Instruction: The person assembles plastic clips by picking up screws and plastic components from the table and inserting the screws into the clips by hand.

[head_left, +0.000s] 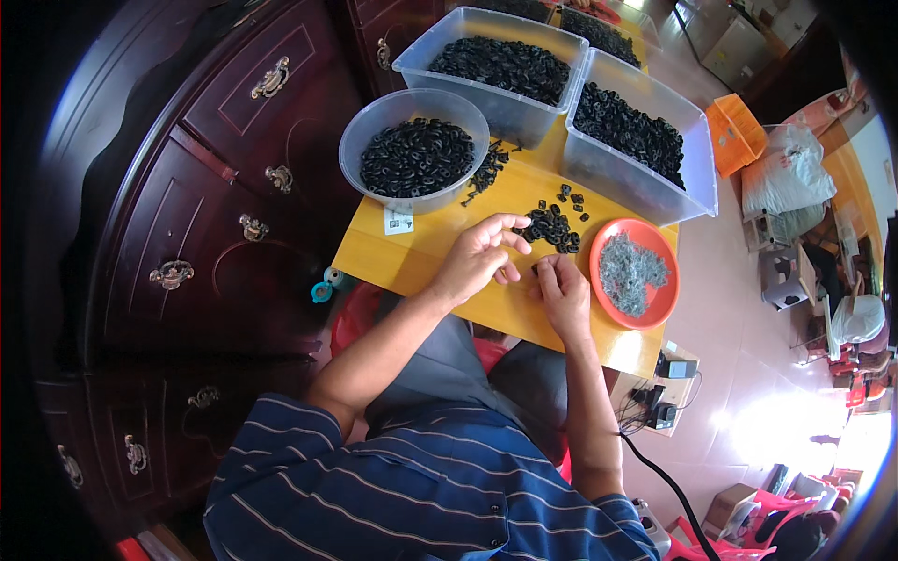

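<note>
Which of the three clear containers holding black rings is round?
The round clear bowl, standing left on the yellow table; the two rectangular tubs behind and to its right have straight walls.

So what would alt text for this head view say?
Two hands, left and right, work small black rings on a yellow table. An orange plate of grey metal bits sits right; a round bowl and two clear bins hold more rings.

Black rings (552, 226), orange plate (666, 301) (seemingly grey bits), yellow table (440, 245).
</note>
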### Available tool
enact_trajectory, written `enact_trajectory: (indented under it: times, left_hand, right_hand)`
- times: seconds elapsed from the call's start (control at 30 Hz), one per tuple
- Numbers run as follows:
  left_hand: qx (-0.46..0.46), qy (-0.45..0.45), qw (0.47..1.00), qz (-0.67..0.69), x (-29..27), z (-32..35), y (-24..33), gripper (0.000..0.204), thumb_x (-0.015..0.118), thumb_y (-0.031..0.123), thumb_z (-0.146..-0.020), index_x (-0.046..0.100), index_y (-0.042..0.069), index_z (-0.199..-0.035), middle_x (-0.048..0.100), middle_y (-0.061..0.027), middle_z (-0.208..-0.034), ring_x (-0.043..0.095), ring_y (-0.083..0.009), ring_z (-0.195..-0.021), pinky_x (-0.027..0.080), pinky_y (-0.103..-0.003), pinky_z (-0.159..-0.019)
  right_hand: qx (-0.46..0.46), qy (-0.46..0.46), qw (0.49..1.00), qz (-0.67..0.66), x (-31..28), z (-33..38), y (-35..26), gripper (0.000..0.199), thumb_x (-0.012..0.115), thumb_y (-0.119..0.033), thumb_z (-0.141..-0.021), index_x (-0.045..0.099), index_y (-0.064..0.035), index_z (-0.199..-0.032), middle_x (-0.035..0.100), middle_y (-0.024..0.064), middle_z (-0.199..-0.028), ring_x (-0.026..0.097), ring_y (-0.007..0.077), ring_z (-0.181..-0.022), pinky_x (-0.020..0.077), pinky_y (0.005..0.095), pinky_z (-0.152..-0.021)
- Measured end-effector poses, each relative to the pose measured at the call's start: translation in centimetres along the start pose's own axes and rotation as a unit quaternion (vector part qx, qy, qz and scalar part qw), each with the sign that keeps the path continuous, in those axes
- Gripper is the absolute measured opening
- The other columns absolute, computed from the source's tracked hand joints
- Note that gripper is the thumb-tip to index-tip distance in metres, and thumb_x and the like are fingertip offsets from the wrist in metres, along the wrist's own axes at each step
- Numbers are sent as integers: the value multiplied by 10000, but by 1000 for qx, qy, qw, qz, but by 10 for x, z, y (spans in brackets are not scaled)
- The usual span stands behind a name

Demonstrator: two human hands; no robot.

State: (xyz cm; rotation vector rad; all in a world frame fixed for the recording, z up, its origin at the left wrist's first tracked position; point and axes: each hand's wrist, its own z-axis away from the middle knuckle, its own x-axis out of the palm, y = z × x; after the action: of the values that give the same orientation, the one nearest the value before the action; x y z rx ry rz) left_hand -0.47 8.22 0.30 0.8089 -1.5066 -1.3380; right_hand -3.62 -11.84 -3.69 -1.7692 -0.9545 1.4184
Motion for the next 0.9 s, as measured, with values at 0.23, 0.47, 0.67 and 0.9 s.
enact_trajectory:
  times: [0.23, 0.47, 0.67, 0.9]
  left_hand:
    - [61, -33, 986, -153, 18, 10, 6, 717, 391, -91, -849, 413, 63, -1549, 719, -149, -1146, 663, -124, -628, 569, -268, -624]
    - [49, -38, 976, -207, 24, 15, 6, 784, 419, -89, -865, 318, 105, -1618, 721, -197, -1263, 662, -178, -606, 571, -320, -628]
    - [58, -48, 967, -245, 27, 15, -2, 768, 417, -77, -884, 319, 118, -1620, 717, -173, -1284, 693, -201, -656, 587, -329, -646]
    - [142, -75, 924, -346, 31, 16, -4, 755, 434, -72, -891, 321, 115, -1613, 717, -229, -1235, 697, -443, -1100, 572, -498, -947]
  right_hand:
    - [157, -115, 954, -228, -10, 14, -21, 188, 619, -201, -1065, 667, -21, -1038, 658, -15, -847, 559, 54, -703, 465, 224, -656]
    - [135, -164, 940, -268, -11, 22, -22, 195, 669, -187, -1037, 710, 2, -1060, 703, -15, -852, 607, 54, -749, 499, 238, -696]
    - [111, -164, 958, -206, -14, 20, -20, 189, 696, -164, -1019, 729, 19, -1053, 724, -6, -873, 626, 53, -786, 518, 241, -730]
    - [108, -206, 933, -273, -18, 18, -10, 168, 702, -128, -1009, 735, 22, -1076, 724, -6, -885, 625, 48, -772, 527, 241, -704]
